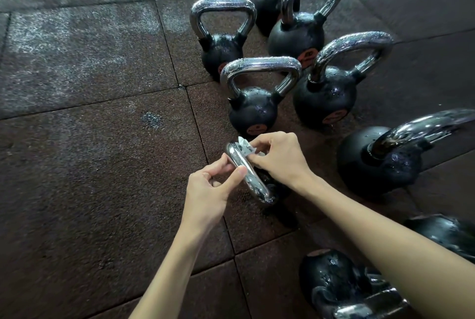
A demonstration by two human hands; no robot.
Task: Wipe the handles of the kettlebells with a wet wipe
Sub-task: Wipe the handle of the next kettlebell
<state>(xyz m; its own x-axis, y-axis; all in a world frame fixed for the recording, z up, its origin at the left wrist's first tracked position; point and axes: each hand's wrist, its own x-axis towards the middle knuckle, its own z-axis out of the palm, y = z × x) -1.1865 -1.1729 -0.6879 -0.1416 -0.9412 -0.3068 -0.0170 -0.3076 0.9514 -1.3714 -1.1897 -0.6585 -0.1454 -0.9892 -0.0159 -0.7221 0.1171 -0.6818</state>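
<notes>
The kettlebell (279, 188) in work stands on the rubber floor tiles (90, 138) directly in front of the person, its dark body mostly hidden under the right wrist. Its chrome handle (250, 177) shows as a narrow loop whose long axis runs diagonally, from the far-left end down to the near-right end, where it meets the body. The left hand (208, 190) lies on the near-left side of the handle and pinches the bar at mid-length between thumb and curled fingers, which steadies it. The right hand (280, 156) reaches in from the right, across the body, and pinches a crumpled wet wipe (245, 147) in its fingertips, pressed against the far-left end of the loop. The right hand is therefore the working hand and is the nearer to the unwiped length. Judged from this layout, the next stroke follows the handle axis, toward the near right. The other kettlebells (253, 97) stand upright beyond and to the right.
</notes>
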